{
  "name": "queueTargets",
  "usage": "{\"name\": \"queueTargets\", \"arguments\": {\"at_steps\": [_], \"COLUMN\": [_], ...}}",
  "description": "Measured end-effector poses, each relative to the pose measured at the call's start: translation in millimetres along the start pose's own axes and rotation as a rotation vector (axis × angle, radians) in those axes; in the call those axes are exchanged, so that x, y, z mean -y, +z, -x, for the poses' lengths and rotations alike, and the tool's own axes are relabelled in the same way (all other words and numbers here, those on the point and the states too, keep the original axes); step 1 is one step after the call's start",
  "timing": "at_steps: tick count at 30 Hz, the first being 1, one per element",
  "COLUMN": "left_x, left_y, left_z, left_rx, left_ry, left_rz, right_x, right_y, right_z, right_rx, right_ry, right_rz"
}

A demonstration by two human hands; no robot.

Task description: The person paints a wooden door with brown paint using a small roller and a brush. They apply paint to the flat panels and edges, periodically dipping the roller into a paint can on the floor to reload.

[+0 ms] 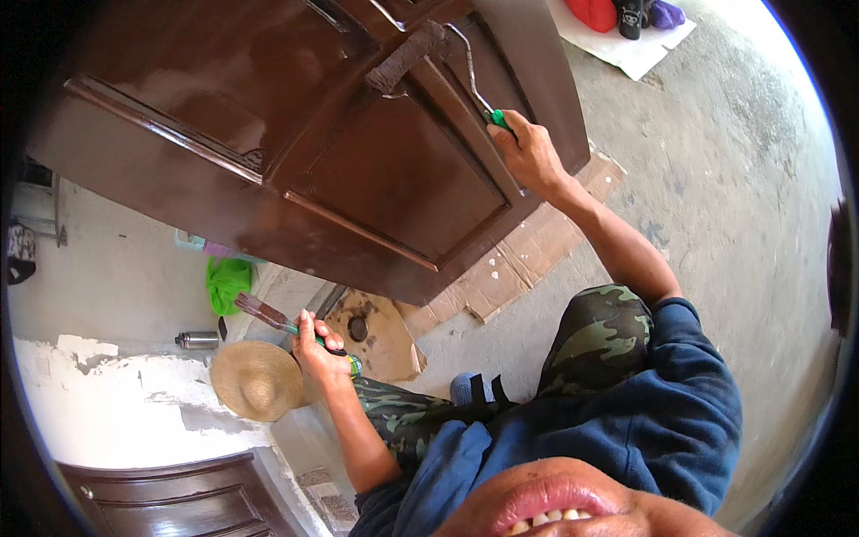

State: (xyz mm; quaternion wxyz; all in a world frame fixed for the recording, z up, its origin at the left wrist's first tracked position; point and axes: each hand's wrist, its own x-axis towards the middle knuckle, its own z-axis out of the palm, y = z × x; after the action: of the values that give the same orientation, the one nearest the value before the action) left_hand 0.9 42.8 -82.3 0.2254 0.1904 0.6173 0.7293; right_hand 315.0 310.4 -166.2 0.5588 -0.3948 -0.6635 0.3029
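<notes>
My right hand (pixel 530 153) grips the green handle of a paint roller (pixel 409 55). Its brown-coated sleeve lies over the upper part of a panelled door (pixel 402 181), whose glossy brown surface looks wet in places. Whether the sleeve touches the door cannot be told for certain. Below the door's lower edge, my left hand (pixel 322 346) holds a paintbrush (pixel 272 314) by its green and black handle. The bristles are stained brown and point up to the left, away from the door face.
Cardboard (pixel 517 258) lies on the floor under the door's edge. Near my left hand are a straw hat (pixel 257 380), a green bag (pixel 228 282), a metal flask (pixel 198 340) and a dark round container (pixel 358 327). Another brown door (pixel 174 500) stands at lower left. Cloths (pixel 594 13) lie on a white sheet.
</notes>
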Motion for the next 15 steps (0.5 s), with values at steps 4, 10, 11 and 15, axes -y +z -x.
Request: {"name": "queueTargets", "arguments": {"at_steps": [4,10,11,15], "left_x": [-5.3,-8.6,-8.9,-11.4], "left_y": [-3.8,-10.7,-11.7,-13.4], "left_z": [3.4,5.0,5.1,5.2], "left_rx": [-0.025,-0.013,-0.013,0.037], "left_ry": [0.004,-0.011,-0.009,-0.007], "left_rz": [0.015,0.070,0.081,0.132], "right_x": [-5.4,-41.3,-41.1,-16.8], "right_y": [-12.7,-84.0,-103.1,-135.2], "right_z": [13.8,-40.3,-59.0,-124.0], "right_rx": [0.078,0.081,0.110,0.039], "right_ry": [0.090,-0.283,-0.331,-0.603], "right_rz": [0.032,0.451,0.566,0.736]}}
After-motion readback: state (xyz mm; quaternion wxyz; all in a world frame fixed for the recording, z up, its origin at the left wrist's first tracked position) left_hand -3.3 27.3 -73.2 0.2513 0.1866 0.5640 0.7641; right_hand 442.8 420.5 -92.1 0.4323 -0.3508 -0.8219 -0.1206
